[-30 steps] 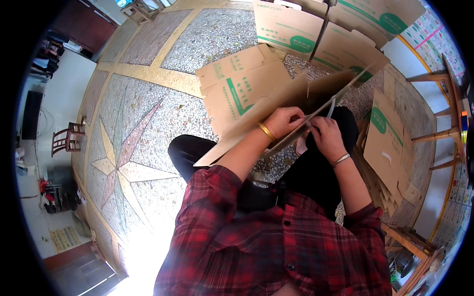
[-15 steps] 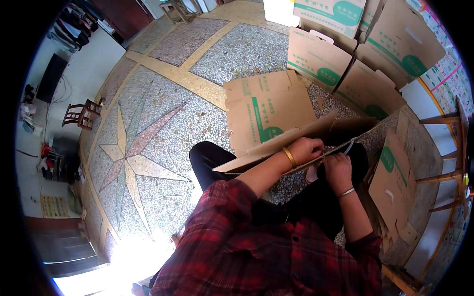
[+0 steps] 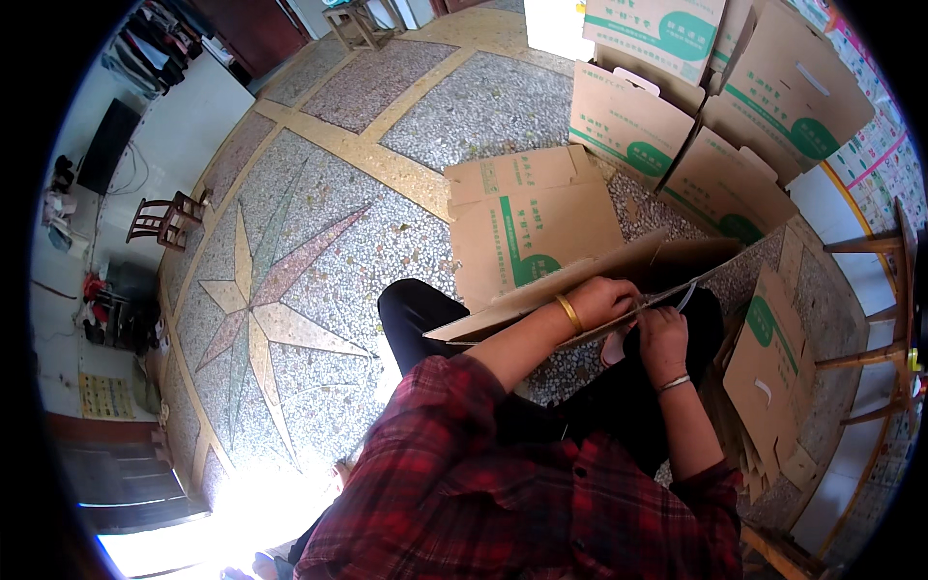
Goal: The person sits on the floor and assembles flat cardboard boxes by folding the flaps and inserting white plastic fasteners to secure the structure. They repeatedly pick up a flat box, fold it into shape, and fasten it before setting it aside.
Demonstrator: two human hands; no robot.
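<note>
A partly folded brown cardboard box (image 3: 580,275) stands on edge across my lap, its panels fanned apart. My left hand (image 3: 607,300), with a gold bangle at the wrist, reaches over one panel, its fingers closed at the upper edge. Close beside it, my right hand (image 3: 664,340) is closed against the near side of that panel. A thin whitish plastic handle (image 3: 687,295) sticks up from the right hand's fingers at the panel's edge. The fingertips of both hands meet there, and what lies between them is partly hidden.
A flat cardboard piece (image 3: 532,217) with green print lies on the floor ahead. Folded cartons (image 3: 628,121) stand at the far right. More flattened cartons (image 3: 768,362) are stacked to my right, near a wooden frame (image 3: 860,353). A small chair (image 3: 166,220) stands at left.
The view has shifted slightly, so the surroundings sit a little lower. Both hands stay at the panel's edge, their fingers moving only slightly.
</note>
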